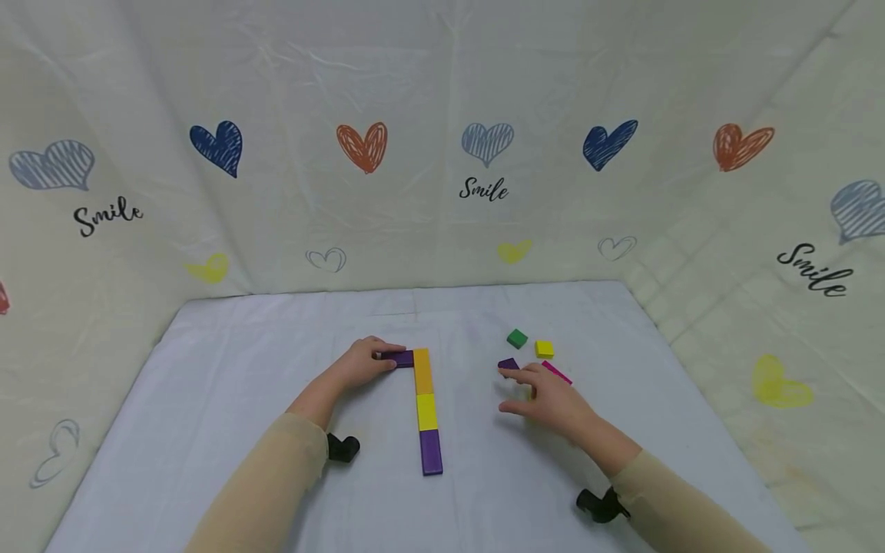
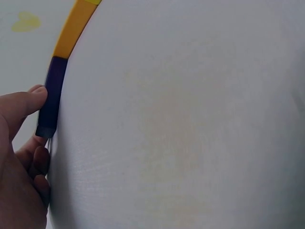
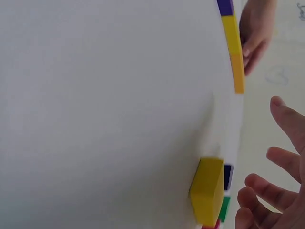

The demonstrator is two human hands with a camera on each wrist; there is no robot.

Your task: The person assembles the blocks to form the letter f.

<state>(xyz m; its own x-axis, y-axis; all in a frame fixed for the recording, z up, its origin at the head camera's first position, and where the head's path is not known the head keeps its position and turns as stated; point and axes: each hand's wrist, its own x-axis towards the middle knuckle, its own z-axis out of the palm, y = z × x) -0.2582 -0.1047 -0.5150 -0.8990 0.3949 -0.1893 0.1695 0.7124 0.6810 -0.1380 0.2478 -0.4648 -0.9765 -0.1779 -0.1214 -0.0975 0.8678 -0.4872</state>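
Observation:
In the head view my left hand [image 1: 359,363] pinches a purple block [image 1: 398,359] between thumb and fingers. This block lies flat, its right end against the top of an orange block [image 1: 422,372]. Below the orange one, end to end, come a yellow block [image 1: 426,412] and a second purple block [image 1: 431,452]. My right hand [image 1: 549,395] hovers with spread fingers over loose blocks and holds nothing. Near its fingertips is a small dark purple block [image 1: 508,363]. The right wrist view shows a yellow block [image 3: 206,191], mostly hidden under the hand in the head view.
Beyond the right hand lie a green block [image 1: 517,339], another yellow block [image 1: 544,349] and a thin magenta block [image 1: 557,372]. A white cloth [image 1: 235,399] covers the table. Heart-printed sheets [image 1: 415,215] stand at the back and sides.

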